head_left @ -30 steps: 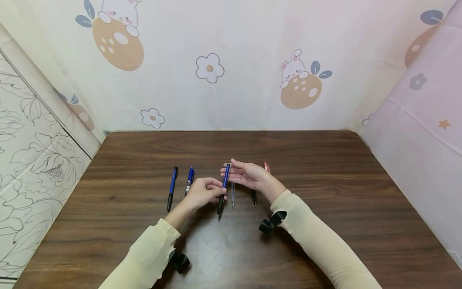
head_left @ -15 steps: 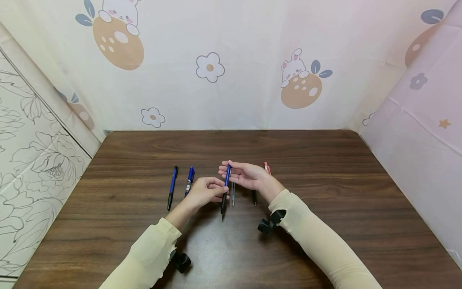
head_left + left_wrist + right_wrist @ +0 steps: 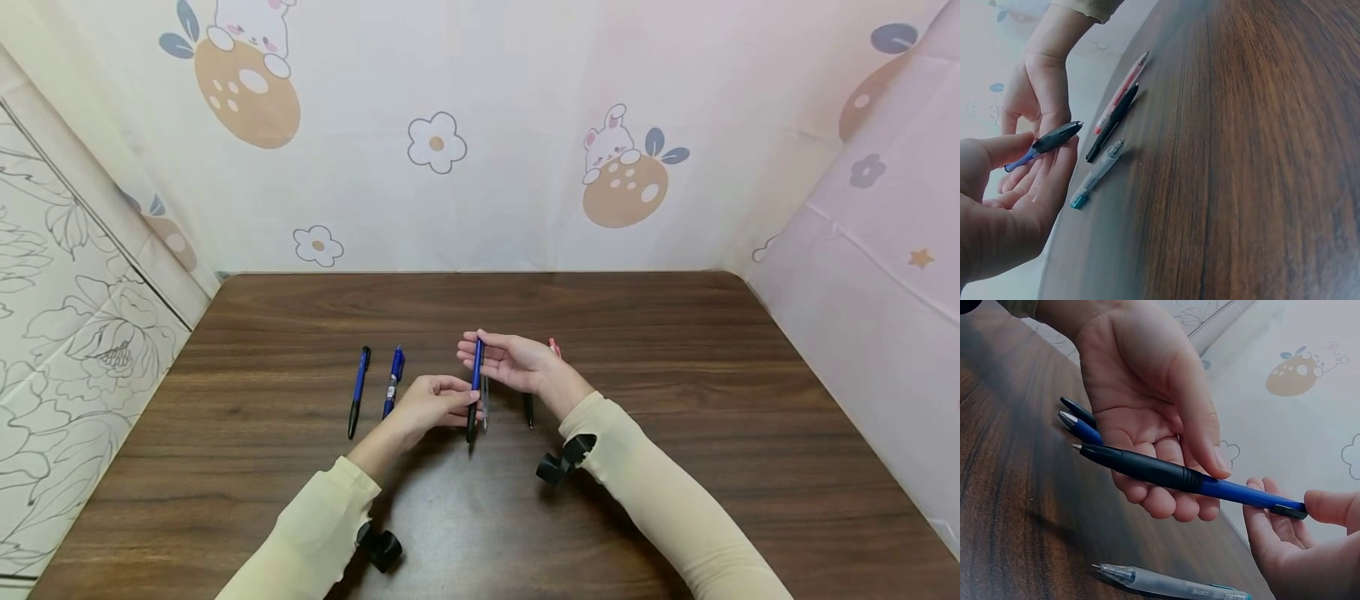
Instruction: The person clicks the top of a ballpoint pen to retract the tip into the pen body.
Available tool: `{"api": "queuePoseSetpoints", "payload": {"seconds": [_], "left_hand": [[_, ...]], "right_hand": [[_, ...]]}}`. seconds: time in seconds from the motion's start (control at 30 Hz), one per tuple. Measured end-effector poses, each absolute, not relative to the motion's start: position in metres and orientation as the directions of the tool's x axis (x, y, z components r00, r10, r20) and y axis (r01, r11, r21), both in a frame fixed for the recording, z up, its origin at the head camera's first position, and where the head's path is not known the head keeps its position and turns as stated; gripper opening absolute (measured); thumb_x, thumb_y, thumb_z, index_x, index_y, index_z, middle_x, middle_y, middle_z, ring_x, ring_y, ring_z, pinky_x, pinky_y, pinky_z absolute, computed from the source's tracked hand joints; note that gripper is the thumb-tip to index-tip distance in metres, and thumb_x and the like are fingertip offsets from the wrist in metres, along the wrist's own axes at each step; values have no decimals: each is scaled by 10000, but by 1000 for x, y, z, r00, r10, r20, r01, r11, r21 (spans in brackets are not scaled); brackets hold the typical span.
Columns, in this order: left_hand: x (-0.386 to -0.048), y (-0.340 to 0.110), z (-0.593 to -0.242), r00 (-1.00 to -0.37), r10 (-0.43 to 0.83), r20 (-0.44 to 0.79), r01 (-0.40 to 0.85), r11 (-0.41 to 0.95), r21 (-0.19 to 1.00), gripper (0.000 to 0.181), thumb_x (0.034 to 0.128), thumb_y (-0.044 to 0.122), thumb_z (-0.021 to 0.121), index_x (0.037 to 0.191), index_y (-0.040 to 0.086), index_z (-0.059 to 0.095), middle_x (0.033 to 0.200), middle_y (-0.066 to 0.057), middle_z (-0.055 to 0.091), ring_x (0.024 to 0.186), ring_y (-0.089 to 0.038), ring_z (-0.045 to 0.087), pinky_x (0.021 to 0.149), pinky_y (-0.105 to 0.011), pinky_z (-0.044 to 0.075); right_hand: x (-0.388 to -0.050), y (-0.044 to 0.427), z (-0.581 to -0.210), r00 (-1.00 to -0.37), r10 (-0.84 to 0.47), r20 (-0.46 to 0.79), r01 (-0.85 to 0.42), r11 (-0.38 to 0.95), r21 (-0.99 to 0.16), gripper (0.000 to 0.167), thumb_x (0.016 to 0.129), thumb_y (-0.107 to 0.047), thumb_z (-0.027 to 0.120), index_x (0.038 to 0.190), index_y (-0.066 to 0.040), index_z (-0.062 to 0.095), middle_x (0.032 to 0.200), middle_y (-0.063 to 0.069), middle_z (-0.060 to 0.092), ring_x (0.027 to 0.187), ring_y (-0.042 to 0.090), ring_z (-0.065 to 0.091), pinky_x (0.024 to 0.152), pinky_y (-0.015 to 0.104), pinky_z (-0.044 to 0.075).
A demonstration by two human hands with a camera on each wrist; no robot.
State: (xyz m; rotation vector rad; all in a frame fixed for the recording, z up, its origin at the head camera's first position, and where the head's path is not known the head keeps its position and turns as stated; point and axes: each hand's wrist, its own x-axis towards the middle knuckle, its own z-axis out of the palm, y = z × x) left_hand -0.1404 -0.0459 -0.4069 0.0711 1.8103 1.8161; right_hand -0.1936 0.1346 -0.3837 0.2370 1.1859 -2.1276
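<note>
My left hand (image 3: 438,402) pinches a blue ballpoint pen with a black grip (image 3: 1147,467) between thumb and fingers, just above the table. The pen's metal point faces toward me, and its clip end is at my right hand (image 3: 513,364). In the right wrist view, my right thumb touches that clip end while the fingers lie along the pen's side. Under the hands is a clear pen with teal parts (image 3: 1097,175). Beyond it lie a black pen (image 3: 1113,123) and a red pen (image 3: 1122,90), both partly hidden by my right arm in the head view.
On the left of the brown wooden table (image 3: 637,317) lie a blue pen with a black grip (image 3: 358,392) and a blue pen with a white label (image 3: 393,379). A patterned curtain (image 3: 510,200) hangs behind the table. Each wrist carries a black camera (image 3: 381,548).
The held blue pen has shifted slightly right and turned more upright in the head view. My left hand moved a little right with it; my right hand stays nearly in place.
</note>
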Motion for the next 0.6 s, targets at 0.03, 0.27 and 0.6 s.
{"api": "queuePoseSetpoints", "payload": {"seconds": [0.03, 0.27, 0.6], "left_hand": [[-140, -46, -407, -835, 427, -348, -351, 74, 933, 297, 937, 95, 602, 1158, -102, 581, 942, -132, 737, 846, -176, 727, 838, -353, 603], [-141, -45, -407, -834, 433, -343, -361, 44, 932, 302, 933, 89, 605, 1168, -100, 587, 978, -137, 738, 858, -181, 728, 839, -350, 603], [-141, -43, -406, -840, 422, -341, -360, 36, 932, 297, 935, 92, 605, 1161, -101, 597, 947, -109, 744, 841, -175, 732, 833, -358, 604]], "right_hand": [[-194, 135, -383, -753, -472, -458, 639, -359, -680, 486, 1027, -174, 428, 1463, 15, 325, 988, 69, 731, 955, 160, 699, 900, 256, 566], [-196, 137, -381, -754, -467, -462, 640, -369, -674, 397, 1019, -175, 454, 1378, -6, 449, 1007, 80, 732, 951, 167, 704, 852, 262, 584], [-197, 136, -379, -726, -517, -454, 655, -316, -686, 556, 1040, -280, 397, 1503, -9, 253, 1012, 41, 728, 956, 149, 697, 860, 257, 574]]}}
